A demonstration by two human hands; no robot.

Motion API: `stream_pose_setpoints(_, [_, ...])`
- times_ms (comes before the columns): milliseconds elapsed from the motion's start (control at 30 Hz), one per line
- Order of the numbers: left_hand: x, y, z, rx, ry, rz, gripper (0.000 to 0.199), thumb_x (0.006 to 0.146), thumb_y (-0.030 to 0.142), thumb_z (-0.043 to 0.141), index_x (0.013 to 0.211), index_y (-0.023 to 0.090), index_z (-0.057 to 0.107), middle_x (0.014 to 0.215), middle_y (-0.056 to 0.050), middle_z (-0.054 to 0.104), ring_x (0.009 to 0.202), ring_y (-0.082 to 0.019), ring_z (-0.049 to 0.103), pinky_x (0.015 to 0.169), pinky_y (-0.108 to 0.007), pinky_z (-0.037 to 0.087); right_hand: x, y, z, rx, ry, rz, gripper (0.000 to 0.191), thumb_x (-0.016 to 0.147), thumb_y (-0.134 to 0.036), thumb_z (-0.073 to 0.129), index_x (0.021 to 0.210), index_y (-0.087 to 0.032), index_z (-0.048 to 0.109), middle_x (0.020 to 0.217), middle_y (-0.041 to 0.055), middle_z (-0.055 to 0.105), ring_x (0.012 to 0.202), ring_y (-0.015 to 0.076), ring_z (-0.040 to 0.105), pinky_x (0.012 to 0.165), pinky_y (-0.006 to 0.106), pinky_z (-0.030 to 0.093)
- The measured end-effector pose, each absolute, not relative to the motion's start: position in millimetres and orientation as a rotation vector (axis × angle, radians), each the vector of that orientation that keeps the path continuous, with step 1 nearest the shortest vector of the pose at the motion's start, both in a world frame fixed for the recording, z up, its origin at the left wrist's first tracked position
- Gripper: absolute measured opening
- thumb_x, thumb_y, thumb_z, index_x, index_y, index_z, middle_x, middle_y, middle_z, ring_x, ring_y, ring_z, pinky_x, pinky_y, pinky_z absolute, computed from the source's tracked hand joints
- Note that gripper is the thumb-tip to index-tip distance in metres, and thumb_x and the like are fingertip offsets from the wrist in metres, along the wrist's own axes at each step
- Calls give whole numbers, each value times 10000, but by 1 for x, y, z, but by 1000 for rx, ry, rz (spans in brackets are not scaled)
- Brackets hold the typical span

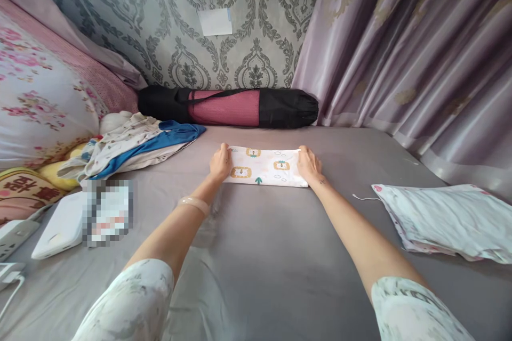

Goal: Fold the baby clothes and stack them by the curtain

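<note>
A white cloth [266, 167] printed with orange lion faces and small green plants is stretched flat between my hands, forming a narrow rectangle. My left hand [220, 163] is closed on its left end. The right end is gripped by my right hand [310, 164], its fingers curled around the edge. Both arms reach forward over the grey bed sheet [272, 256]. Whether the cloth touches the sheet or is just above it, I cannot tell.
Behind lies a long black and pink bag [224, 107] against the wall. Rumpled clothes [140, 144] sit at left, near a white box-shaped device [60, 226], a blurred-out item [110, 213] and a power strip [16, 237]. Folded white cloth [448, 218] rests at right, below the curtain [400, 48].
</note>
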State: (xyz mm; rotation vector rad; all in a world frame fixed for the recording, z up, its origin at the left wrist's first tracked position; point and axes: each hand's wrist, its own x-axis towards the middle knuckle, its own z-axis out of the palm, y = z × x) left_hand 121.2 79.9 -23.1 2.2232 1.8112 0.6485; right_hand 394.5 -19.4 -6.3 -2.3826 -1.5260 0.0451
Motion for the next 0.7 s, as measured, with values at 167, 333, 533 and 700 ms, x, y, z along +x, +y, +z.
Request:
stream_pose_setpoints(167, [122, 83, -28, 2231, 1858, 583, 310, 986, 342, 281, 1185, 209, 478, 1100, -155, 655, 989, -278, 646, 816, -378, 476, 398, -17, -13, -2409, -1531, 36, 370, 985, -182, 261, 1269, -192, 497, 1236, 160, 585, 1068, 271, 607, 868, 387, 450])
stream_pose_setpoints(333, [123, 83, -28, 2212, 1889, 547, 315, 983, 344, 286, 1174, 194, 487, 1079, -170, 663, 986, -294, 650, 812, -394, 480, 401, -14, -21, -2404, -1509, 20, 350, 1006, -251, 255, 1233, -179, 511, 1229, 167, 591, 1068, 278, 614, 870, 394, 455])
stream_pose_setpoints(533, [125, 83, -28, 2208, 1923, 523, 297, 976, 336, 315, 1143, 187, 509, 1074, -171, 671, 993, -290, 650, 814, -388, 479, 401, -11, -21, -2470, -1417, 73, 361, 1003, -279, 288, 1211, -118, 535, 1173, 219, 623, 1083, 302, 620, 892, 412, 449])
stream_pose_setpoints(700, [126, 84, -28, 2180, 1956, 510, 295, 968, 339, 336, 1080, 171, 552, 1093, -181, 669, 1014, -294, 646, 832, -389, 480, 401, -9, -19, -2510, -1324, 118, 382, 984, -305, 333, 1175, -99, 591, 1144, 225, 651, 1078, 304, 629, 881, 393, 458])
